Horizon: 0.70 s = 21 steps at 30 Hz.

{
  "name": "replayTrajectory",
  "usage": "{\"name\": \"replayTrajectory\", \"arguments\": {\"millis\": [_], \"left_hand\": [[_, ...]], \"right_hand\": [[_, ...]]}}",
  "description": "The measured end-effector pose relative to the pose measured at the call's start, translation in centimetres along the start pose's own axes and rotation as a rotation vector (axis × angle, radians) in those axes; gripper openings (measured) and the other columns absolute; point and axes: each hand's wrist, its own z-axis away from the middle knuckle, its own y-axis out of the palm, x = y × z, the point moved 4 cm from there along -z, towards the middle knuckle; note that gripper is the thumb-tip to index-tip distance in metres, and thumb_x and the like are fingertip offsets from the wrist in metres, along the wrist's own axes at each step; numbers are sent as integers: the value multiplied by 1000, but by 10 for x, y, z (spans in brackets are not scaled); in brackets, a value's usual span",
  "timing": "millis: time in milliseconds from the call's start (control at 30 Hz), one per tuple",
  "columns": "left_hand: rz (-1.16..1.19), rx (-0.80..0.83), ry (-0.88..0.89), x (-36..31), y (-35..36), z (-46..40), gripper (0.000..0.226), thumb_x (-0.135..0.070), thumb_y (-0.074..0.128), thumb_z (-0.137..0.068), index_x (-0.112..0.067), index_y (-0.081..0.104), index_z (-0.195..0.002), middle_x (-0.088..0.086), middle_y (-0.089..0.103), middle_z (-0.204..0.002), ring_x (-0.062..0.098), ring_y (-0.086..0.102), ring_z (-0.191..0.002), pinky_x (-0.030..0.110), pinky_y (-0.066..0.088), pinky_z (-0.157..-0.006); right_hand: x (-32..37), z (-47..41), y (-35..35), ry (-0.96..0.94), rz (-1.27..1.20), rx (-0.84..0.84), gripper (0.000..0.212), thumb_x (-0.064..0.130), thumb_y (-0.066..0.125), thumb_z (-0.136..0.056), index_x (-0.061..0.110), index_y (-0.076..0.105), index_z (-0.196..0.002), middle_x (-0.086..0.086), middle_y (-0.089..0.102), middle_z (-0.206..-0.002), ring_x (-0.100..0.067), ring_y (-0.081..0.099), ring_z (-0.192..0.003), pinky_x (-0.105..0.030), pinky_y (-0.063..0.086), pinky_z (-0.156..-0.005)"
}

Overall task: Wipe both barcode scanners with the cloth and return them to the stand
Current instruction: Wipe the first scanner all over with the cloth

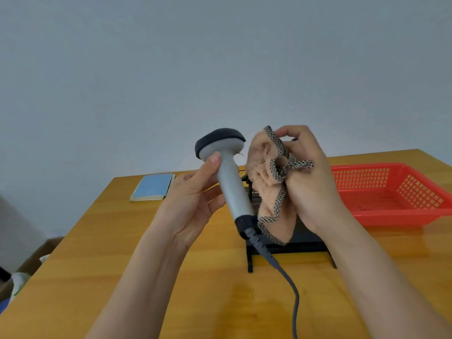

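Observation:
My left hand [195, 199] grips the grey handle of a barcode scanner [230, 182], held upright above the table with its dark head at the top. A dark cable [288, 285] runs from the handle's lower end down toward me. My right hand [310, 182] holds a bunched peach cloth [266, 182] with a checked border, close beside the scanner's handle. Behind the cloth and hands stands a black stand [293, 248] on the table, mostly hidden. A second scanner is not visible.
The wooden table [171, 277] spreads below my arms. A red plastic basket [391, 192] sits at the right. A blue notebook [152, 187] lies at the back left. Boxes and clutter sit on the floor off the left edge.

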Motion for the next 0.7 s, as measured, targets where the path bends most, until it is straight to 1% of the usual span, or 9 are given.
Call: {"name": "replayTrajectory", "arguments": {"millis": [67, 133, 167, 233, 300, 367, 467, 567, 700], "left_hand": [[5, 29, 2, 0, 3, 1, 42, -32, 69, -73, 0, 72, -101, 19, 70, -114, 24, 67, -97, 39, 57, -85], [13, 69, 8, 0, 5, 1, 43, -30, 67, -77, 2, 70, -106, 19, 70, -115, 26, 67, -100, 37, 59, -86], [10, 81, 12, 0, 6, 1, 43, -29, 67, -77, 2, 70, -107, 20, 70, -115, 27, 67, -101, 38, 58, -88], [-15, 89, 22, 1, 6, 1, 49, -29, 67, -77, 5, 68, -113, 21, 68, -119, 29, 65, -104, 42, 55, -92], [-31, 87, 31, 1, 5, 1, 55, -30, 67, -77, 7, 64, -117, 22, 67, -121, 29, 64, -106, 44, 53, -94], [-28, 84, 33, -1, 6, 2, 52, -30, 67, -77, 6, 66, -114, 21, 67, -121, 28, 65, -105, 42, 55, -93], [-19, 93, 34, -3, 10, 4, 45, -29, 66, -78, 3, 69, -109, 18, 71, -113, 25, 66, -99, 38, 58, -89], [-11, 67, 57, -7, 9, 4, 42, -30, 65, -78, 0, 70, -107, 13, 71, -107, 23, 65, -96, 38, 56, -89], [41, 49, 52, -7, 8, 4, 35, -28, 66, -77, -3, 71, -101, 12, 71, -102, 23, 66, -94, 38, 58, -87]], "right_hand": [[4, -1, 2, -10, 30, 8, 41, -14, 51, -88, 25, 65, -92, 6, 68, -93, -8, 67, -79, -30, 55, -69], [6, 0, 8, -10, 75, 76, 19, 8, 60, -93, 24, 69, -99, 12, 69, -98, -2, 68, -87, -21, 53, -75], [5, 1, 11, 1, 94, 126, 14, 20, 64, -93, 26, 69, -104, 11, 69, -106, -4, 68, -94, -23, 53, -81], [1, 3, 14, -4, 153, 197, 27, 30, 69, -88, 30, 67, -115, 9, 67, -116, -7, 64, -107, -30, 52, -92], [0, 4, 16, -39, 206, 228, 33, 22, 69, -89, 29, 64, -121, 11, 66, -119, -5, 62, -111, -33, 51, -97], [1, 5, 16, -74, 242, 228, 33, 10, 66, -90, 29, 65, -118, 12, 67, -115, -3, 63, -108, -31, 51, -97], [4, 7, 15, -134, 267, 223, 36, -2, 61, -90, 27, 67, -109, 11, 68, -110, -4, 63, -106, -26, 51, -94], [5, 10, 12, -157, 214, 269, 40, -12, 56, -87, 23, 70, -99, 10, 69, -103, -6, 64, -99, -18, 50, -84], [8, 10, 11, -149, 148, 294, 42, -15, 56, -86, 23, 71, -95, 10, 70, -100, -5, 66, -95, -14, 48, -80]]}}
